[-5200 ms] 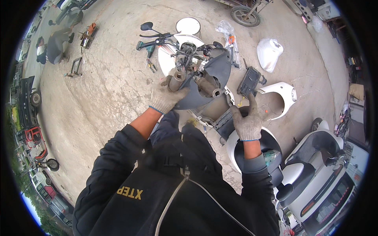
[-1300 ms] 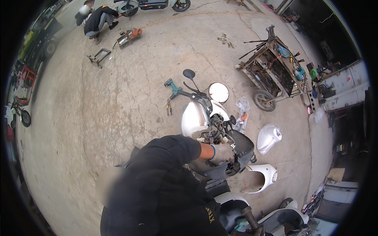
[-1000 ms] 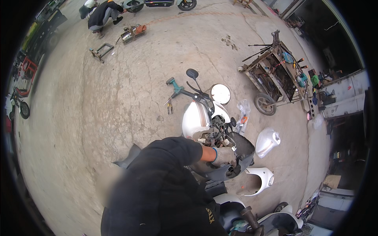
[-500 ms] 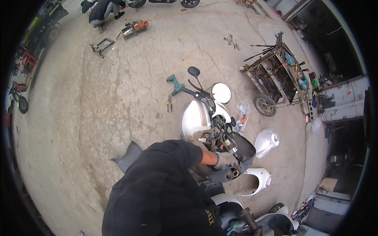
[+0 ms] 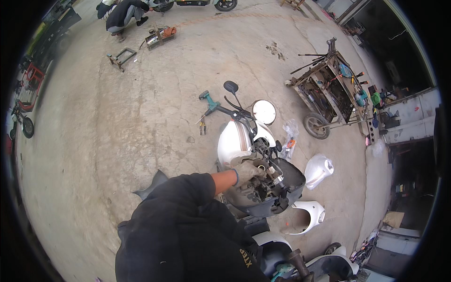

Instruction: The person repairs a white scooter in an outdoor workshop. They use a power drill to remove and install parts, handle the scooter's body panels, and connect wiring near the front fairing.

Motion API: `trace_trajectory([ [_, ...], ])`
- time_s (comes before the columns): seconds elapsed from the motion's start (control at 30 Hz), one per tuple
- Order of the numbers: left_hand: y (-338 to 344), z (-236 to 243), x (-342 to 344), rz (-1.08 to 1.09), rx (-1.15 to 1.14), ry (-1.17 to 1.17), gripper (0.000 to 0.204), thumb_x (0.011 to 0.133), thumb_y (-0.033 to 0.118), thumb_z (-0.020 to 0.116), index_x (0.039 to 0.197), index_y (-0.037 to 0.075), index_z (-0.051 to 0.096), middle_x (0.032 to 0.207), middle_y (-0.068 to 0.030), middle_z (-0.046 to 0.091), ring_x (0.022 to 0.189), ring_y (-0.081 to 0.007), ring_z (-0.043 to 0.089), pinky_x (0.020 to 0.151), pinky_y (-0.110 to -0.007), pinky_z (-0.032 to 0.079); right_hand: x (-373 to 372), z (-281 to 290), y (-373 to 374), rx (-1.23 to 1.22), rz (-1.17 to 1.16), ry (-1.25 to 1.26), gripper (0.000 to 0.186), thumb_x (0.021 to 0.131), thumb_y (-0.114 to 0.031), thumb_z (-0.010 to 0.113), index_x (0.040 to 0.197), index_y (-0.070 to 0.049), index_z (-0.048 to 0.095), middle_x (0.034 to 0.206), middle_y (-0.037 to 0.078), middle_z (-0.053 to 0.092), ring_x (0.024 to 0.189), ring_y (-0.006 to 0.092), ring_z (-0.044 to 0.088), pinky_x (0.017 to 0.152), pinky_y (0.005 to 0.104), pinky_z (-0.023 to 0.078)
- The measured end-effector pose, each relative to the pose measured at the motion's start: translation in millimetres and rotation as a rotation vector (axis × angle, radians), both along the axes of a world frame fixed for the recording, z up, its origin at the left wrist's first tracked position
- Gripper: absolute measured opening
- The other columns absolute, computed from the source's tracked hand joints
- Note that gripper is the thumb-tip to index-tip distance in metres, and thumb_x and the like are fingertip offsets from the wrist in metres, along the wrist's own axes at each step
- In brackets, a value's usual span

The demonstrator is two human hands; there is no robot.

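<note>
My left hand [image 5: 248, 172], in a pale work glove, reaches into the opened front of a white electric scooter [image 5: 233, 140]. Its fingers are curled around a small part with a round, ring-like end [image 5: 261, 167], whose kind I cannot make out. Beneath and beside the hand lie exposed wires and connectors [image 5: 268, 175], inside a dark plastic shell [image 5: 292, 175]. My right hand is out of view, hidden past my dark sleeve and torso. A teal cordless drill [image 5: 210, 101] rests by the handlebar, with pliers [image 5: 202, 126] on the ground next to it.
White body panels [image 5: 311, 217] and a wrapped white part [image 5: 318, 170] lie to the right. A wheeled tool cart [image 5: 329, 91] stands beyond. Another scooter [image 5: 272, 239] is close below. Far left, a person [image 5: 123, 18] crouches near a toolbox [image 5: 159, 38] and a metal frame [image 5: 121, 57].
My left hand has moved up and left, from the near rim of the dark shell to the wiring in its middle. The ring-ended part has moved with it.
</note>
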State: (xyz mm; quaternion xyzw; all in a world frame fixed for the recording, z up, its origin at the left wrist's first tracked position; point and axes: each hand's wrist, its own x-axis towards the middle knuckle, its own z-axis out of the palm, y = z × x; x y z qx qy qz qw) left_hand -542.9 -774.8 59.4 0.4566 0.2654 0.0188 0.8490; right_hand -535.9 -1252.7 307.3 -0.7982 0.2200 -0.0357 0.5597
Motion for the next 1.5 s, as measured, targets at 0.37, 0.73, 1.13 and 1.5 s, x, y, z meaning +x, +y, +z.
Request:
trace_trajectory([
  [0.37, -23.6, 27.7, 33.4, -0.633, 1.197, -0.031, 0.028, 0.081, 0.027, 0.075, 0.108, 0.019, 0.08, 0.103, -0.0118, 0.078, 0.098, -0.0344, 0.075, 0.084, -0.047, 0.059, 24.7, -23.1, -1.2, 0.07, 0.099, 0.111, 0.034, 0.107, -0.042, 0.061, 0.12, -0.011, 0.064, 0.08, 0.004, 0.062, 0.06, 0.0208, 0.058, 0.047, 0.0346, 0.05],
  [0.73, -32.4, 29.8, 49.3, -0.886, 1.589, -0.144, 0.022, 0.086, 0.015, 0.069, 0.101, 0.004, 0.08, 0.097, -0.0177, 0.079, 0.093, -0.0382, 0.078, 0.075, -0.05, 0.062, 15.5, -34.6, -12.6, 0.028, 0.103, 0.146, 0.042, 0.104, -0.052, 0.06, 0.124, -0.015, 0.065, 0.088, 0.005, 0.065, 0.064, 0.0253, 0.061, 0.051, 0.0412, 0.052],
  [1.13, -49.2, 31.8, 52.9, -0.869, 1.545, -0.012, 0.023, 0.084, 0.014, 0.068, 0.099, 0.002, 0.081, 0.094, -0.0192, 0.079, 0.088, -0.0371, 0.078, 0.073, -0.051, 0.062, 15.5, -52.4, -46.2, -0.018, 0.108, 0.195, 0.05, 0.102, -0.063, 0.058, 0.127, -0.02, 0.067, 0.097, 0.007, 0.068, 0.07, 0.0303, 0.063, 0.056, 0.0484, 0.053],
  [1.5, -52.4, 21.7, 56.2, -0.802, 1.525, 0.149, 0.027, 0.09, 0.019, 0.067, 0.107, 0.004, 0.082, 0.106, -0.0189, 0.079, 0.097, -0.0374, 0.077, 0.074, -0.054, 0.062, 28.4, -62.0, -79.8, -0.07, 0.141, 0.233, 0.055, 0.101, -0.068, 0.057, 0.13, -0.022, 0.068, 0.101, 0.008, 0.07, 0.073, 0.0329, 0.065, 0.058, 0.0518, 0.054],
])
